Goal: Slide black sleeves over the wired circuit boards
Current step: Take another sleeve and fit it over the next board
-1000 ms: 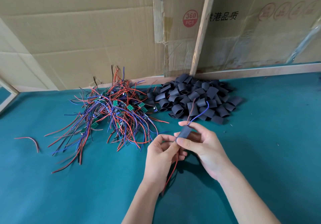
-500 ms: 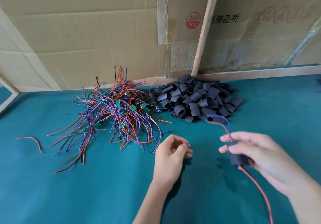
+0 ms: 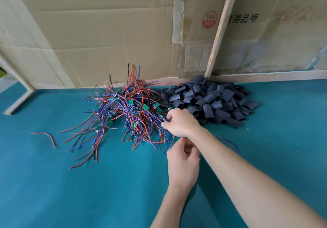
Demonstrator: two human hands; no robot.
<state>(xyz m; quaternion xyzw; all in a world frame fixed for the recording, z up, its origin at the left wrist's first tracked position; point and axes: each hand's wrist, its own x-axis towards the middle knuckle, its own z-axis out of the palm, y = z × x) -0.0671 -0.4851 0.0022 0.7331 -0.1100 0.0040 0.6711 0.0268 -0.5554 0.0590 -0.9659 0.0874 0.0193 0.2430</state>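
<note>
A tangled pile of wired circuit boards [image 3: 131,111], small green boards on red, blue and black wires, lies on the teal table. To its right is a heap of black sleeves [image 3: 212,102]. My right hand [image 3: 182,123] reaches across to the right edge of the wire pile, and its thumb and fingers pinch a wired board there. My left hand [image 3: 184,162] hovers just below, partly under my right forearm, with its fingers loosely curled and nothing in it. A blue wire [image 3: 229,142] shows on the table beyond my right forearm; what it joins is hidden.
A single red wire [image 3: 46,136] lies alone at the left. Cardboard sheets [image 3: 106,33] and a leaning wooden slat [image 3: 219,31] wall off the back of the teal table [image 3: 88,192]. A pale frame corner [image 3: 19,100] sits at far left.
My right hand let go of the sleeved board at the right and swung left to the wire pile. My left hand stayed near the middle.
</note>
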